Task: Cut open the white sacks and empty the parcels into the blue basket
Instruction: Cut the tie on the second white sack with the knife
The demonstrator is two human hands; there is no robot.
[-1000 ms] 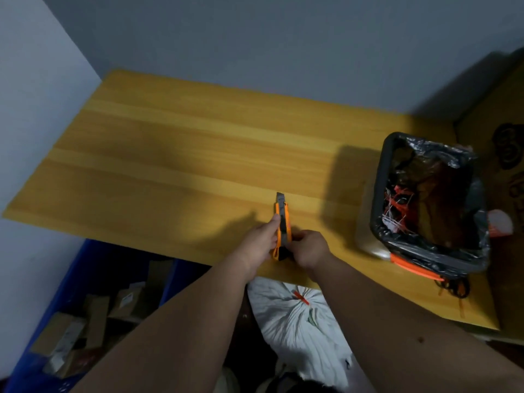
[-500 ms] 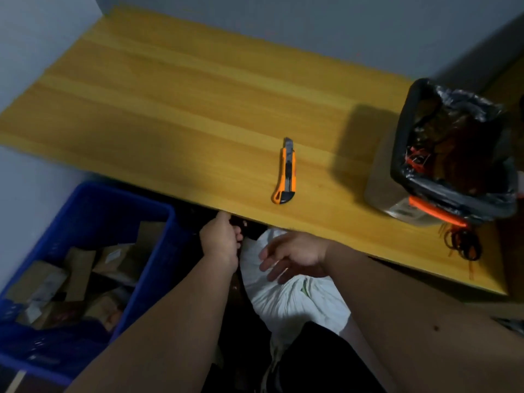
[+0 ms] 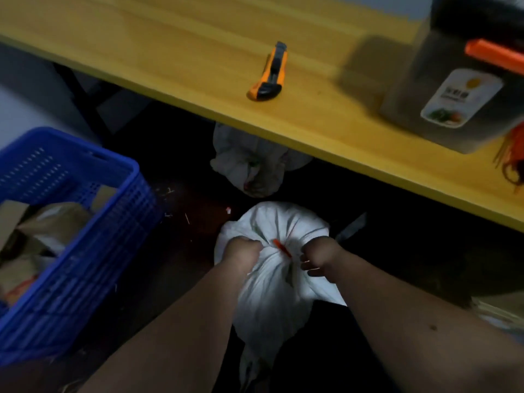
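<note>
Both hands (image 3: pixel 283 255) grip the white sack (image 3: pixel 272 287); blue basket (image 3: pixel 85 251) apparently holds parcels (image 3: pixel 54 222).

light: dim overall, brightest on the yellow worktop (image 3: pixel 198 52) | shadow: floor beneath it nearly black, dark patch left of the bin (image 3: pixel 459 89) | blur: soft throughout, blue basket (image 3: pixel 93 222) smeared | edges: wide-angle bending, forearms stretched at the bottom

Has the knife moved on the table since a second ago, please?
Yes. A second ago both hands held it at the near table edge; now the knife lies released there, left of the bin, as it did half a second ago.
</note>
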